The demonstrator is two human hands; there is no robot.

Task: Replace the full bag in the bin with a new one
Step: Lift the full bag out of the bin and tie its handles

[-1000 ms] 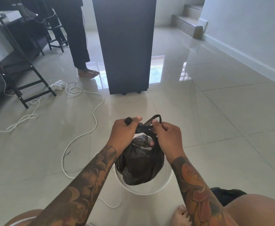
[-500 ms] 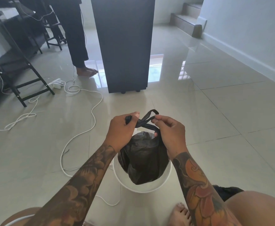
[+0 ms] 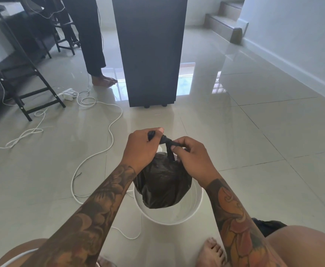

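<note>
Pinching twisted plastic handles — both hands [image 3: 169,151] — glossy black bag [image 3: 163,187].

Black bag [image 3: 163,187]: thin crinkled glossy plastic. White bin [image 3: 198,197]: smooth plastic. Floor [image 3: 254,132]: glossy tile.

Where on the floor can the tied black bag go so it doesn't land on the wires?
The bare tiles right of the white bin, stretching toward the wall and the steps, are free. The left is crowded: the white cable loops beside the bin, with the power strip and chair legs beyond. Both hands, left hand and right hand, hold the black bag.
</note>
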